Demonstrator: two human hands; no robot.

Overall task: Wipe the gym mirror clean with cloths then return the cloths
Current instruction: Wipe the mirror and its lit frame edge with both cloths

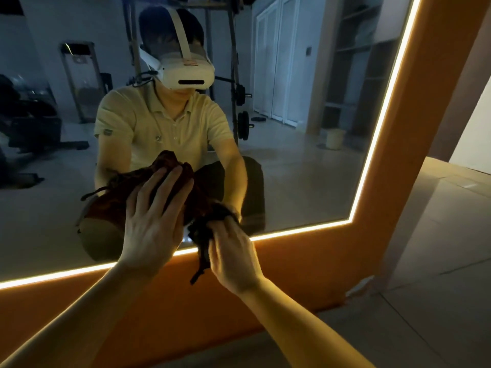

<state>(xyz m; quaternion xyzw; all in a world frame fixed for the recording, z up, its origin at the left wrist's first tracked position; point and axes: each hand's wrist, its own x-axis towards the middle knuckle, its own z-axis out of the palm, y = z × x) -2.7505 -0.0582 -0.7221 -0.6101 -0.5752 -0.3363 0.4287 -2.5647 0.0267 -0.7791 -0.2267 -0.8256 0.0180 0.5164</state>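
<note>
Left hand [151, 229] flat on reddish-brown cloth [111, 203], fingers [170, 187] straight, spread, pressing it against mirror [305, 160], low centre; right hand [233, 256] fingers curled round dark cloth [202, 235] at mirror's bottom edge; cloth tail hangs over light strip [292, 229]

person, seen in reflection.
headset [187, 73]: white, rigid, top strap running to 12 o'clock, dark slot on the front; dark cable [142, 78] looping off at 9 o'clock.
polo shirt [132, 115]: pale yellow-green, short-sleeved, buttoned placket, small patch [107, 132] on the sleeve hem at 9 o'clock.
trousers [251, 181]: dark olive.
left grip [151, 221], right grip [233, 258], forearms: bare.
</note>
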